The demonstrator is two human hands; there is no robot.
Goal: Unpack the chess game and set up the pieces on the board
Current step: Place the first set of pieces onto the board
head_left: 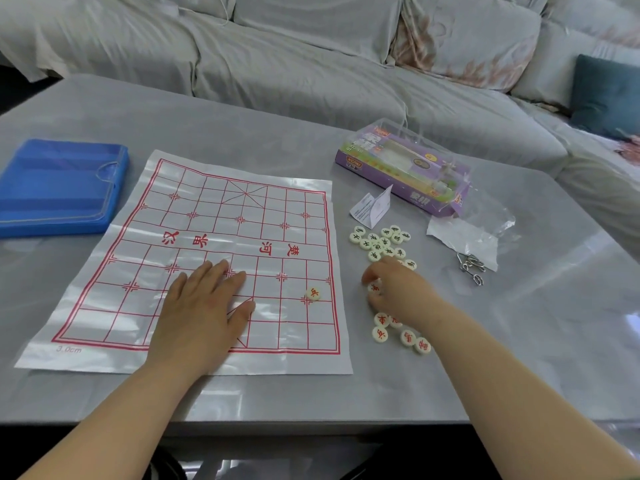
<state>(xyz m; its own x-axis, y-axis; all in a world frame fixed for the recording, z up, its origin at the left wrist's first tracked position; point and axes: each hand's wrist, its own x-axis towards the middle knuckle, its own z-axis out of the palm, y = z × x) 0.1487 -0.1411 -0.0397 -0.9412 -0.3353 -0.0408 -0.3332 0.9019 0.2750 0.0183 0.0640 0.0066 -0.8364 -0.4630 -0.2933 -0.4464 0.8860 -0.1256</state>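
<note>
Grey bench (346, 393) by a sofa: board sheet (207, 258) is pinned flat by the spread, empty left hand (204, 306). One red piece (313, 293) is placed. Right hand (394, 289) is curled on a piece in the pile (381, 242); it should be lifted clear & set on an intersection w/o shifting the sheet.

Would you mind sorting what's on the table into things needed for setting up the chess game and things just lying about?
Needed: board sheet, red piece on it, green-marked pieces, red-marked pieces, game box.
Lying about: blue pouch, metal rings, leaflet, plastic wrapper.
</note>
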